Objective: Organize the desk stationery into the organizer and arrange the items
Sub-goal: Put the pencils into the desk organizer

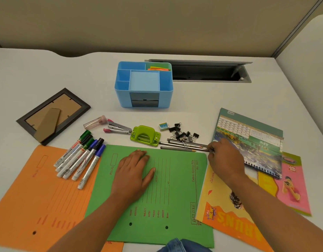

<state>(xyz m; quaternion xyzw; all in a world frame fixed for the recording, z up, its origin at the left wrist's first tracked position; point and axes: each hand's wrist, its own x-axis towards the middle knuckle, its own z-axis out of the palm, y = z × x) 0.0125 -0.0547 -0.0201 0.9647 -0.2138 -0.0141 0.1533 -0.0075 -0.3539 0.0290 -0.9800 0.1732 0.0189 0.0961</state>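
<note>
Right hand (226,159) pinches pencils (177,149) (slim, grey).

We see the left grip (133,171) and right grip (224,158) on bare forearms (266,202), with blue denim (177,245) at the lower edge.

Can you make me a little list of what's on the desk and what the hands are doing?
left hand: flat on the green folder
right hand: pinching the tips of the pencils
organizer: blue, with colourful paper strips in its back right compartment
markers: lying mostly on the orange folder
binder clips: heaped just behind the pencils
</note>
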